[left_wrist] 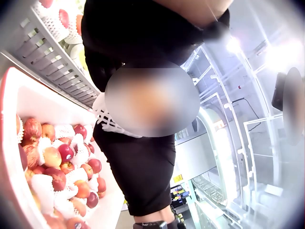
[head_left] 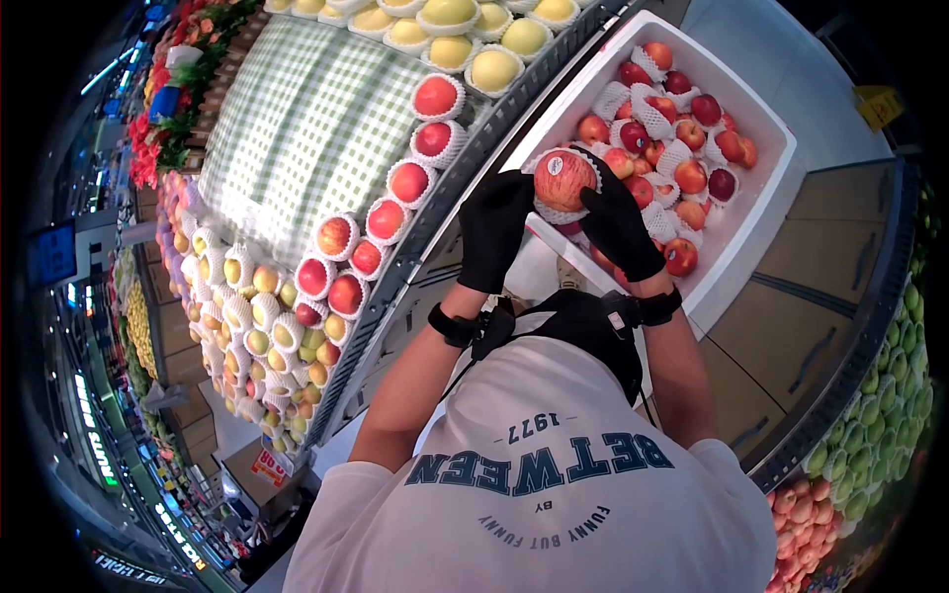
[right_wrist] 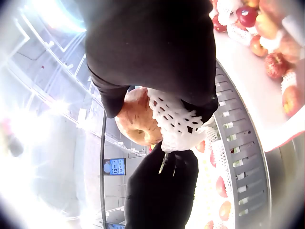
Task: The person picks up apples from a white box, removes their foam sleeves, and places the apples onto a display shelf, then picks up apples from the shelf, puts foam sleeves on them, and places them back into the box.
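A red apple (head_left: pixel 564 181) with a round sticker is held between two black-gloved hands, above the near edge of a white foam box. White foam netting (right_wrist: pixel 177 119) wraps part of it. The left hand (head_left: pixel 494 229) grips the apple's left side, and the right hand (head_left: pixel 623 225) curls round its right side, thumb in front. In the right wrist view the apple (right_wrist: pixel 137 119) shows its bare end past the netting, with the right hand (right_wrist: pixel 152 52) above and the left hand (right_wrist: pixel 162 191) below. A blurred patch hides much of the left wrist view.
The white foam box (head_left: pixel 766 124) holds many apples, some in netting. To the left, a display shelf with a grey slatted edge (head_left: pixel 395 296) carries netted apples, yellow fruit and a green checked cloth (head_left: pixel 316 109). Wooden cabinets (head_left: pixel 825 237) and green fruit (head_left: pixel 880 405) stand on the right.
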### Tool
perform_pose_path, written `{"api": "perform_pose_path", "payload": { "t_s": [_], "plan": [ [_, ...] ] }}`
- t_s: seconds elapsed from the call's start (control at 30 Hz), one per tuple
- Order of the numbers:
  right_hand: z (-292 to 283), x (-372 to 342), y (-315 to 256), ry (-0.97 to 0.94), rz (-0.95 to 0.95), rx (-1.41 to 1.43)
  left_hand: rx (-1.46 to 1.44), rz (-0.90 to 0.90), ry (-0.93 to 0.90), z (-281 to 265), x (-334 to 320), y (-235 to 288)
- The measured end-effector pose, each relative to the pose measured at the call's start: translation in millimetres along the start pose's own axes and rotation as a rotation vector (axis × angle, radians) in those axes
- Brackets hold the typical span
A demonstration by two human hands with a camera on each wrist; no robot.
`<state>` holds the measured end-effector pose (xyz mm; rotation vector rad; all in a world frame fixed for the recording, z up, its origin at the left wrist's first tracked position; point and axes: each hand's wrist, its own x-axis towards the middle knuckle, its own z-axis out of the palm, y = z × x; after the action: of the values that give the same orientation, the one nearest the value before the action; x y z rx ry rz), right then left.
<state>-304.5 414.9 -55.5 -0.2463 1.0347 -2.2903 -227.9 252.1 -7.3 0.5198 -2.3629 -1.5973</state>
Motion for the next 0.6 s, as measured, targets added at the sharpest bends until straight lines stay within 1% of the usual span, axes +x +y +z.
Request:
{"api": "perform_pose_path", "payload": {
  "t_s": [0.1, 0.2, 0.3, 0.4, 0.5, 0.6],
  "plan": [
    [-4, -1, -2, -0.015, -0.043, -0.141, 0.083, 0.041, 0.027, 2, -1, 15],
    [-4, -5, -7, 0.005, -0.109, -0.131, 0.085, 0.101, 0.021, 3, 1, 14],
    [-3, -8, -13, 0.003, -0.115, -0.116, 0.126, 0.147, -0.047, 7, 0, 20],
    [-5, -7, -22, 0.043, -0.197, -0.48, 0.126, 0.172, -0.072, 12, -2, 24],
    [-13, -4, -26, 0.04, -0.242, -0.73, 0.196, 0.26, 0.004, 13, -2, 27],
    [-9, -2, -25, 0.111, -0.201, -0.741, 0.301, 0.409, 0.012, 12, -5, 42]
  ]
}}
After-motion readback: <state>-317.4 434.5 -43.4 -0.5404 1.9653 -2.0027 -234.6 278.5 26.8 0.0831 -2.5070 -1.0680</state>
